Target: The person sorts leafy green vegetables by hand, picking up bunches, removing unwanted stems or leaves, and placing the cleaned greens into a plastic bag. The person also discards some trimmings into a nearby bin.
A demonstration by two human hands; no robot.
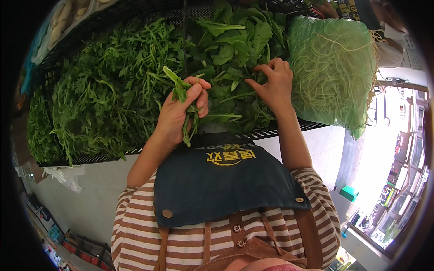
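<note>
My left hand is closed around a small bunch of leafy green stems, whose pale cut ends point up and away from me. Some leaves hang below the palm. To its right, my right hand hovers over a crate section of loose leafy greens, with thumb and forefinger apart and nothing seen between them. Several pale-stemmed leaves lie loose under and between the hands. Left of a dark divider, frilly chrysanthemum greens are heaped.
A green plastic bag of bean sprouts or similar thin pale shoots stands at the right. Black slatted crate edges run along my front. Pale root vegetables lie at the upper left. Another person's arm shows at the upper right.
</note>
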